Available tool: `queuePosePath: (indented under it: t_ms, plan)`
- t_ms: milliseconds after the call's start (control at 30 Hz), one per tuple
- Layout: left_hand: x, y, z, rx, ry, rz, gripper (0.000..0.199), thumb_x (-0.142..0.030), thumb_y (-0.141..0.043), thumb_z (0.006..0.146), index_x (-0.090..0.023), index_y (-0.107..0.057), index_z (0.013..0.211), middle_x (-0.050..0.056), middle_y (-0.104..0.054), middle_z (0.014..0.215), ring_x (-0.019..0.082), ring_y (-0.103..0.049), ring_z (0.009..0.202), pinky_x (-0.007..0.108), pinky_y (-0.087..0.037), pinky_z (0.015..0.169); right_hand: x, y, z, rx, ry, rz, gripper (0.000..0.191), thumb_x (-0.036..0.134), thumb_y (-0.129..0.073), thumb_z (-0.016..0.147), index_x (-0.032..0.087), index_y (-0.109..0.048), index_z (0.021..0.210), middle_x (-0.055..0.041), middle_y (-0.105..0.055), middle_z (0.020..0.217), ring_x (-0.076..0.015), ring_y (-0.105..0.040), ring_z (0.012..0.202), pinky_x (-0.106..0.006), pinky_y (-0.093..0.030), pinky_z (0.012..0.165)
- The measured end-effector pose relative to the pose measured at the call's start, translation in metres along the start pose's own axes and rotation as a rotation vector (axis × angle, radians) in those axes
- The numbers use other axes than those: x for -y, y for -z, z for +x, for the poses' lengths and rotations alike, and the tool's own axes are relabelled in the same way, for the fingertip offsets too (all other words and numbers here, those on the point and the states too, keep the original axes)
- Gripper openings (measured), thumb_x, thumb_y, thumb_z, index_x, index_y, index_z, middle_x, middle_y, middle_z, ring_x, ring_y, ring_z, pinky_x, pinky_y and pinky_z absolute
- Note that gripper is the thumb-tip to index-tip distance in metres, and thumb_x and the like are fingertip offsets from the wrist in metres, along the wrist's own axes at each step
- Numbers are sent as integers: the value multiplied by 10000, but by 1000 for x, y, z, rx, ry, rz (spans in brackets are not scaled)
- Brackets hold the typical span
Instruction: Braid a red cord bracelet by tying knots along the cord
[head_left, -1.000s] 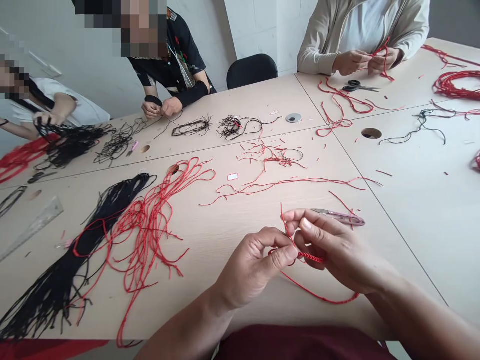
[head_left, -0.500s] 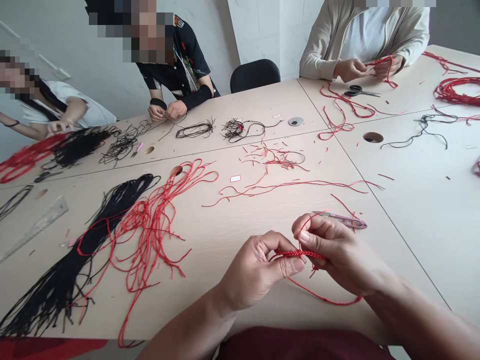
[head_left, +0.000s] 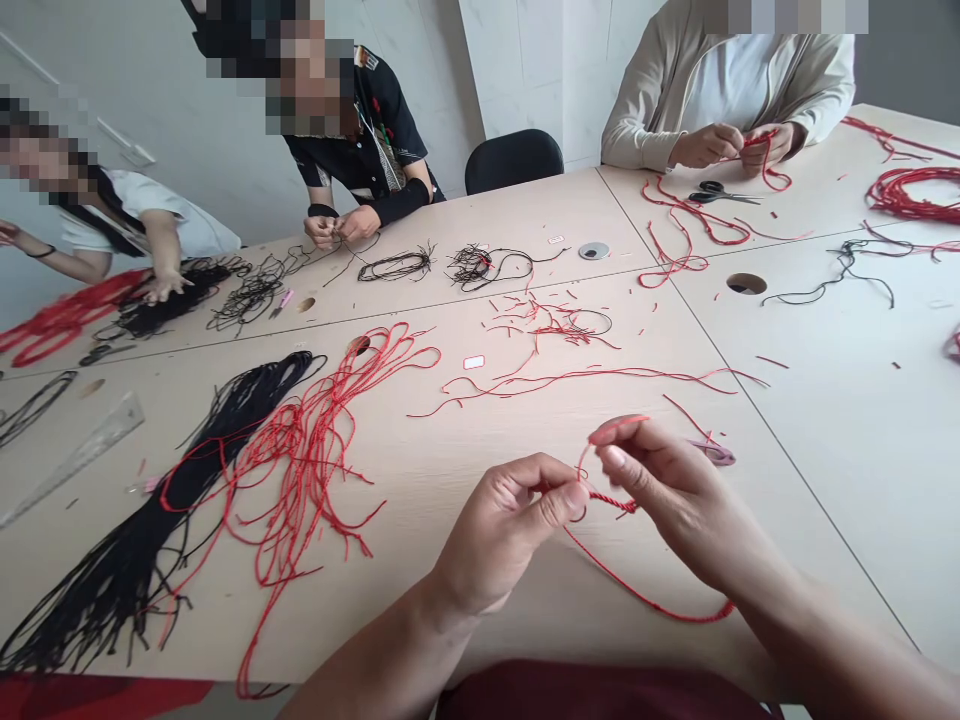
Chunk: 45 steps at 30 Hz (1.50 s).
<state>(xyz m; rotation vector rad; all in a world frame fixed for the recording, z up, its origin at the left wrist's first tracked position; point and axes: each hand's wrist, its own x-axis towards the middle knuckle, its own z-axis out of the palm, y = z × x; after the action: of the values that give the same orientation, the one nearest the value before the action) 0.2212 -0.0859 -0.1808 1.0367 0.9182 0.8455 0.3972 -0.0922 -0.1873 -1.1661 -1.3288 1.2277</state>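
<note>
Both my hands are over the pale wood table (head_left: 420, 450), close together at the front. My left hand (head_left: 502, 530) pinches a short braided length of red cord (head_left: 611, 500) between thumb and fingers. My right hand (head_left: 675, 495) is just to its right, with thumb and forefinger slightly apart and a thin red strand rising to the forefinger. I cannot tell whether that hand grips the cord. A long loop of the red cord (head_left: 645, 595) hangs below the hands on the table. Pink-handled thread snips (head_left: 716, 453) lie mostly hidden behind my right hand.
A long black cord bundle (head_left: 157, 540) and a red cord tangle (head_left: 307, 470) lie to my left. Red offcuts (head_left: 555, 325) are scattered ahead. Several co-workers' hands (head_left: 341, 225) work cords across the table. Black-handled scissors (head_left: 720, 192) lie far right.
My right thumb and forefinger have moved apart and risen slightly from the braid. Less of the braid shows, and my right hand now covers most of the snips.
</note>
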Motion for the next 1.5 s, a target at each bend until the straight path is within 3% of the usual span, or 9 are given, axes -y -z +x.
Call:
queuePosePath:
  t_ms: [67,167,267,433,800,967,1100,1267,1500]
  plan:
    - [0,-1,2,-105,9,-138,210,-367,-809,788,-189,-732,708,-19,-627,663,116,-511,689,237,-418,726,-1,-1,-5,-195,341,-200,88,233,-599,930,219,-580,846,16,-563,718,-125,-531,661,-241,-443,583]
    - [-1,-2,2,-163,49,-301,219,-369,-863,731,-189,-742,705,-11,-671,671,108,-550,703,222,-426,743,-3,-4,-12,-187,606,-405,116,105,-609,900,217,-585,883,14,-619,733,-107,-572,636,-220,-461,584]
    - [-2,-3,0,-131,77,-371,245,-397,-842,757,-168,-755,736,9,-670,699,108,-554,714,222,-436,731,-4,-9,-13,-57,440,-468,43,183,-620,926,202,-643,956,-4,-663,747,-85,-558,512,-201,-435,468]
    - [-3,-4,-5,-76,31,-322,311,-451,-764,832,-152,-747,749,-3,-583,665,103,-496,681,228,-417,696,0,-14,-12,143,3,-169,248,400,-532,969,204,-667,900,13,-608,608,-114,-559,478,-214,-464,442]
    - [-7,-2,-6,-141,-182,89,222,-294,-717,881,-185,-653,699,-10,-568,731,123,-500,700,244,-419,687,5,-8,-15,247,-263,245,349,549,-595,925,207,-603,855,51,-514,569,-75,-456,424,-169,-355,373]
    - [-4,1,-4,-250,-247,164,219,-238,-680,891,-180,-614,690,-18,-532,716,115,-475,698,226,-411,684,7,-7,-20,347,-26,-93,252,347,-496,998,204,-591,813,19,-575,627,-99,-532,518,-201,-434,472]
    - [-8,5,2,-162,12,-143,219,-293,-737,817,-156,-625,690,-26,-559,617,80,-476,594,184,-404,583,7,-5,-16,164,285,-385,176,165,-519,961,215,-637,842,28,-586,621,-100,-509,533,-214,-397,484]
    - [-17,11,8,-148,191,-500,257,-283,-822,672,-166,-600,726,-9,-690,710,59,-538,488,150,-357,425,6,4,-10,-73,329,-336,146,185,-591,948,224,-630,814,16,-583,663,-112,-528,552,-231,-426,486]
    - [-12,4,2,-49,138,-131,209,-294,-758,776,-150,-636,685,-17,-641,601,67,-542,498,169,-421,489,6,4,-8,-112,445,-371,125,138,-621,923,238,-675,870,-7,-576,735,-143,-572,689,-259,-487,590]
